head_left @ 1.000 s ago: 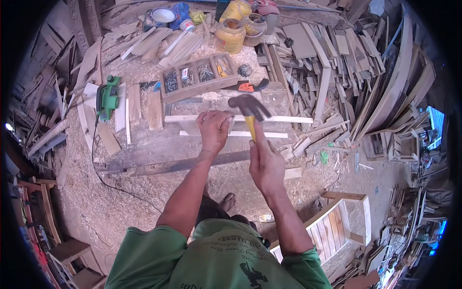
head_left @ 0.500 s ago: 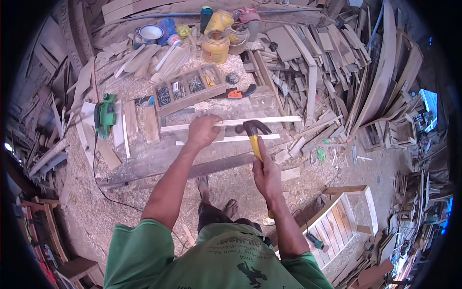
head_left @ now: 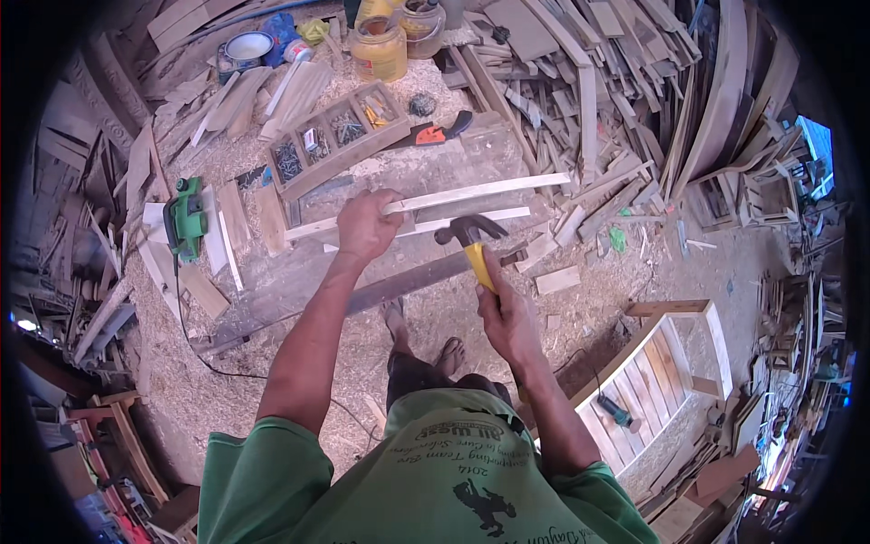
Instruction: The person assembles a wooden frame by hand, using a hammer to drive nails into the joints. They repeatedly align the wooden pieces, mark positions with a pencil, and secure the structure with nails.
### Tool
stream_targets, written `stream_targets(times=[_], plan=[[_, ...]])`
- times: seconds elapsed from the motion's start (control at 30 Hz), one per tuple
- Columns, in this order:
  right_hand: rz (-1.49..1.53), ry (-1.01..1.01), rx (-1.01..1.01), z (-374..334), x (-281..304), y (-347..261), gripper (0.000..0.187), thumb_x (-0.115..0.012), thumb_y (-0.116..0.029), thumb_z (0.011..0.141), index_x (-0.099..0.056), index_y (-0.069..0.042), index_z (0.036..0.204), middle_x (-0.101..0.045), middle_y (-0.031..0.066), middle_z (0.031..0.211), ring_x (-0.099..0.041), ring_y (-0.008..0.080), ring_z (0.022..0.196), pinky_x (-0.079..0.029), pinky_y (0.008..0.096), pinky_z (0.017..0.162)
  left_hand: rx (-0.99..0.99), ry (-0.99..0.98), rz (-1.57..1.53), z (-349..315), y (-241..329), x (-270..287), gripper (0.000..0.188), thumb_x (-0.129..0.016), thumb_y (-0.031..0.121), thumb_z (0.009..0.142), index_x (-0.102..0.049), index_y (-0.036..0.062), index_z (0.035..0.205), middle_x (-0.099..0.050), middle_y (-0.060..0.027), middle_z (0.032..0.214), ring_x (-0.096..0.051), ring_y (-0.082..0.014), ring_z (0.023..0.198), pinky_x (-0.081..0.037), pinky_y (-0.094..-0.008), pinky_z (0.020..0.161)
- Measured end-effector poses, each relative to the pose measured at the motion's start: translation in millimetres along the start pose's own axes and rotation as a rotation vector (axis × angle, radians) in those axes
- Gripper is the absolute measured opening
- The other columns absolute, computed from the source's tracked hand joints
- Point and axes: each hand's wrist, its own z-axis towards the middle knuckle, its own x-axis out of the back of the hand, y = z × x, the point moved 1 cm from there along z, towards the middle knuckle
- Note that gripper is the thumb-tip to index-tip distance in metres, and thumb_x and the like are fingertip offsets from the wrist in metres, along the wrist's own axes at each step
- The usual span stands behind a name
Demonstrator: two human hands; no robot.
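Note:
My left hand (head_left: 370, 224) is closed around a long pale wooden strip (head_left: 489, 190) on the workbench (head_left: 281, 295). Its fingertips pinch together at the strip's upper face; whether they also hold something small is hard to make out. A second thin strip (head_left: 476, 218) lies parallel on the near side, and a short piece between the two is partly covered by my left hand. Gripped in my right hand (head_left: 510, 322) is a claw hammer (head_left: 478, 254) with a yellow handle. Its dark head hangs over the bench, nearer to me than both strips and apart from my left hand.
Behind the strips stands a divided wooden box (head_left: 340, 136) of nails, beside an orange-and-black handsaw (head_left: 441, 131). A green power planer (head_left: 188, 219) sits at the left with its cord trailing down. Yellow jars (head_left: 379, 56), scrap wood (head_left: 625, 118) and a slatted wooden frame (head_left: 648, 376) surround the bench.
The view has shifted, so the bench things appear higher. My right hand has drawn the hammer back toward me, away from the strips. My left hand keeps its hold on the long strip.

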Motion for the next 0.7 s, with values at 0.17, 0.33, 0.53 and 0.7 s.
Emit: stream_targets(times=[0.17,0.33,0.53,0.7], plan=[[0.087,0.015,0.072,65.9,21.4,-44.6,0.066,-0.064,-0.012,0.109,-0.045,-0.020,0.173,-0.071,0.0280,0.086,-0.071,0.0414,0.069,-0.055,0.0514,0.069,-0.174,0.086,0.019,-26.8,-6.6,-11.3,0.032,-0.089,0.030,0.088,-0.083,0.0212,0.118,-0.080,-0.0078,0.114,-0.071,-0.0360,0.106,-0.054,-0.0494,0.097],[0.060,-0.290,-0.076,153.0,32.3,-47.0,0.062,-0.058,-0.020,0.113,-0.043,-0.020,0.174,-0.070,0.0174,0.083,-0.069,0.0258,0.070,-0.053,0.0398,0.063,-0.255,0.148,-0.028,-60.2,5.4,-13.5,0.037,-0.089,0.024,0.081,-0.083,0.0154,0.116,-0.081,-0.0016,0.115,-0.070,-0.0295,0.104,-0.052,-0.0453,0.094],[-0.270,-0.973,-0.175,224.5,20.1,-39.5,0.059,-0.056,-0.026,0.115,-0.044,-0.027,0.173,-0.061,0.0035,0.069,-0.058,0.0138,0.053,-0.053,0.0343,0.052,-0.266,0.142,-0.062,-65.6,1.4,-15.6,0.036,-0.085,0.026,0.084,-0.083,0.0163,0.118,-0.081,-0.0011,0.115,-0.070,-0.0280,0.106,-0.051,-0.0452,0.094],[-0.061,-0.873,-0.208,229.2,4.9,-12.3,0.056,-0.056,-0.032,0.118,-0.046,-0.033,0.172,-0.059,0.0014,0.067,-0.057,0.0102,0.052,-0.051,0.0308,0.050,-0.248,0.149,-0.062,-59.8,1.3,-14.3,0.036,-0.083,0.024,0.084,-0.083,0.0169,0.119,-0.081,-0.0004,0.114,-0.070,-0.0274,0.107,-0.050,-0.0455,0.096]])
